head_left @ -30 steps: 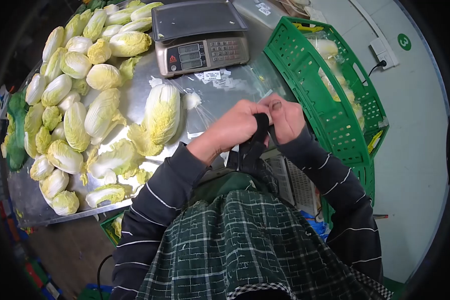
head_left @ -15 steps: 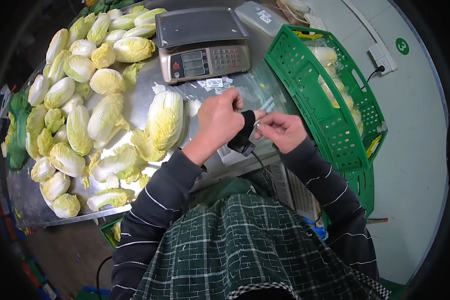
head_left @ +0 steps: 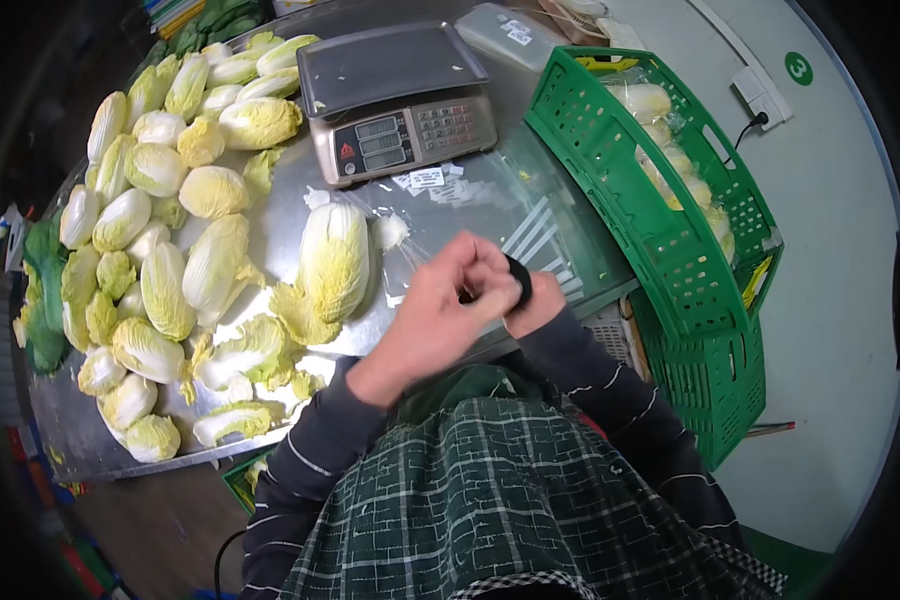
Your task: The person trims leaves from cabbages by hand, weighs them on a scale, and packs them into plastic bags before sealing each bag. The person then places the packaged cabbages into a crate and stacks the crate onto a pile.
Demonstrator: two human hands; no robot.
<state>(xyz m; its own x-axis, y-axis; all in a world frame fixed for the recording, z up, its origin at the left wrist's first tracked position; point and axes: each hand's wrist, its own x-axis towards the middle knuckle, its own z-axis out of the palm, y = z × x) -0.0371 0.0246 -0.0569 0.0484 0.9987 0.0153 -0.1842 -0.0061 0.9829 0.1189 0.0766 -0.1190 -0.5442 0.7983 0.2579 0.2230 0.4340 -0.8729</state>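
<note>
My left hand [head_left: 440, 300] is over the table's near edge, its fingers curled and thumb bent in, slightly blurred. A black band [head_left: 519, 282] shows at its fingertips, between it and my right hand [head_left: 538, 304]. The band appears to be gripped by the left fingers; whether it goes round the right hand, I cannot tell. The right fingers are hidden behind the left hand and the band. Left of the hands lies a napa cabbage [head_left: 334, 262] with a loose outer leaf. Pale strips [head_left: 535, 235] lie on the table just beyond the hands.
A scale [head_left: 400, 100] stands at the back, with printed labels [head_left: 427, 178] before it. Many cabbages [head_left: 185, 285] cover the left side of the metal table [head_left: 100, 440]. A green crate [head_left: 620, 190] holding bagged cabbages leans at the right. Behind the scale lies a plastic container [head_left: 510, 38].
Both hands have moved down toward my body and closer together. My right fingers, visible before, are now hidden. The black device and its cord no longer show, only a black band.
</note>
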